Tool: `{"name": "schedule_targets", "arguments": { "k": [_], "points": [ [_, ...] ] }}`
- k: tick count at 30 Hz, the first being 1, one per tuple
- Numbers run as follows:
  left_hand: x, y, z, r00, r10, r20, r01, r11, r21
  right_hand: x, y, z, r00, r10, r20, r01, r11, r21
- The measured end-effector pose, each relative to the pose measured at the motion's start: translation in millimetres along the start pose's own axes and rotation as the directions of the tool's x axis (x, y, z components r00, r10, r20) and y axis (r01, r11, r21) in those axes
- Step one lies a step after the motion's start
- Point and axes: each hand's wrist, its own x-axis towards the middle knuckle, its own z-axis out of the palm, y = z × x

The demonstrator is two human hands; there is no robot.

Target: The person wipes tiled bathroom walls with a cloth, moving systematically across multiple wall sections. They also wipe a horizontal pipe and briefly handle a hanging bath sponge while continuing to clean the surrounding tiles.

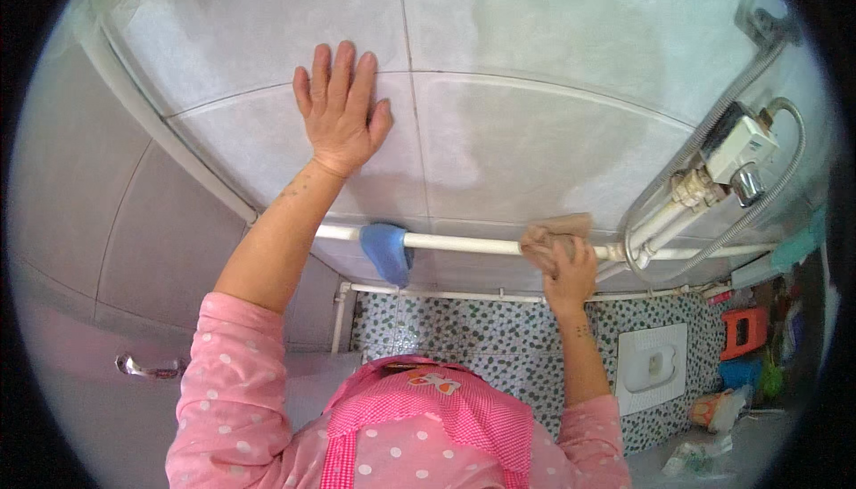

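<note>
My left hand (342, 115) lies flat against the tiled wall (535, 141), fingers spread and holding nothing. Lower and to the right, my right hand (571, 273) is closed on a brown cloth (555, 238), which is pressed around the white pipe (464, 244) running along the wall. Part of the cloth sticks up above the pipe. Between my two arms a blue cloth (385, 253) hangs over the same pipe.
To the right are a shower valve (740, 150), a metal hose (794, 132) and upright pipes. A squat toilet (654, 369) is set in the pebble-patterned floor (446, 328). Beyond it stand an orange stool (743, 333) and a blue container (740, 373). A door handle (147, 366) is at left.
</note>
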Motion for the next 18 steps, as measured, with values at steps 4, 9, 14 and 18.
{"name": "schedule_targets", "arguments": {
  "k": [4, 9, 14, 18],
  "points": [
    [0.5, -1.4, -0.1, 1.0, 0.021, 0.004, -0.021, 1.0, 0.012, 21.8, -97.3, 8.1, 0.987, -0.106, 0.121, 0.105, 0.994, 0.014],
    [3.3, -0.6, -0.5, 1.0, 0.02, -0.016, -0.02, 1.0, 0.015, 43.3, -199.6, 49.9, 0.909, -0.329, 0.257, 0.303, 0.943, 0.134],
    [2.8, 1.9, 1.3, 1.0, 0.012, -0.012, -0.012, 1.0, 0.029, 56.3, -291.9, 81.6, 0.768, -0.504, 0.396, 0.515, 0.853, 0.086],
    [6.0, 1.6, 0.8, 0.997, 0.064, -0.035, -0.062, 0.996, 0.058, 66.1, -307.5, 71.2, 0.734, -0.588, 0.339, 0.594, 0.798, 0.098]
  ]
}}
